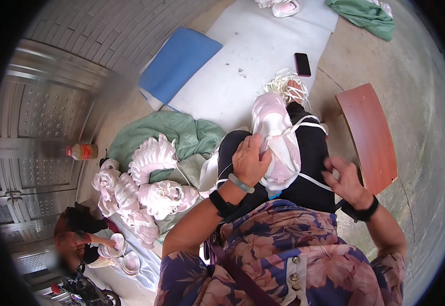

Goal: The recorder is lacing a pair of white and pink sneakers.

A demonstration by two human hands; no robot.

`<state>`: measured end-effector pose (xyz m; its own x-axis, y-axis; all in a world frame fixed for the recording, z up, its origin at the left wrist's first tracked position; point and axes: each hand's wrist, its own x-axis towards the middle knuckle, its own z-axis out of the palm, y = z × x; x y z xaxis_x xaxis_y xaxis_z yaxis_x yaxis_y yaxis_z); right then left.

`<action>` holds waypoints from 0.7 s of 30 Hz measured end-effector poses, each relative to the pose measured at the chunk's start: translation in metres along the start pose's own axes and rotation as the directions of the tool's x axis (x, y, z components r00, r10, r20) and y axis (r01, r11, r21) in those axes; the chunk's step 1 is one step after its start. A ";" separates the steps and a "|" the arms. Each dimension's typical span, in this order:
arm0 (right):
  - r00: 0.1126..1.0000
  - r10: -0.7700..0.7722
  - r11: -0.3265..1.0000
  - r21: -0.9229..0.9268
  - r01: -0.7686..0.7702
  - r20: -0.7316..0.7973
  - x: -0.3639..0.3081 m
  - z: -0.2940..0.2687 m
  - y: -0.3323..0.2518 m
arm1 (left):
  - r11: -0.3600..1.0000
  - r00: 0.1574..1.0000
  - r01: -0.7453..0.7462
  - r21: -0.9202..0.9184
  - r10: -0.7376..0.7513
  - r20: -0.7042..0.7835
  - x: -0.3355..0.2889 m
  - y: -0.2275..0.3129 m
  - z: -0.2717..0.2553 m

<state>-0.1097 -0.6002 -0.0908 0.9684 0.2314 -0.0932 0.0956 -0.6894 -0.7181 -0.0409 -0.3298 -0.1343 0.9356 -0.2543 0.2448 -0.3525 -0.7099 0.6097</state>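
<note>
A white and pink shoe upper (279, 145) lies lengthwise across my lap, with white lace running over its front. My left hand (250, 160) grips its left side, the thumb resting on the mesh. Off to the right of it, my right hand (344, 179) is closed with its fingers pinched on a white shoelace (311, 180). That lace stretches from the upper to the fingers, and another loop crosses my right thigh. Beyond the upper, a loose bunch of white laces (278, 81) hangs around my foot.
Nested stacks of similar uppers (153, 158) lie at left on a green cloth (176, 127). A blue mat (181, 66) and a phone (302, 65) lie on a white sheet (243, 61). A reddish wooden stool (370, 137) stands at right. At lower left sits another person (80, 234) handling uppers.
</note>
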 end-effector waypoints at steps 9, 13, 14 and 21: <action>0.982 -0.185 0.954 -0.244 0.172 -0.032 0.057 0.054 -0.051 | 0.996 0.995 0.085 0.022 -0.086 0.047 0.009 -0.011 0.003; 0.982 -0.188 0.957 -0.226 0.182 -0.001 0.060 0.057 -0.046 | 0.998 0.999 0.033 0.048 -0.034 0.033 0.008 -0.010 -0.004; 0.982 -0.188 0.956 -0.230 0.182 -0.005 0.061 0.055 -0.045 | 0.999 0.999 0.013 0.038 -0.015 0.037 0.009 -0.008 -0.006; 0.988 0.144 0.942 0.298 -0.153 0.054 0.081 0.044 -0.041 | 0.999 0.997 -0.010 0.035 0.012 -0.073 0.027 0.007 0.005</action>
<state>-0.0457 -0.5227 -0.0994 0.9583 0.1664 -0.2324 -0.1270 -0.4806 -0.8677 -0.0177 -0.3449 -0.1274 0.9274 -0.2145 0.3065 -0.3607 -0.7300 0.5805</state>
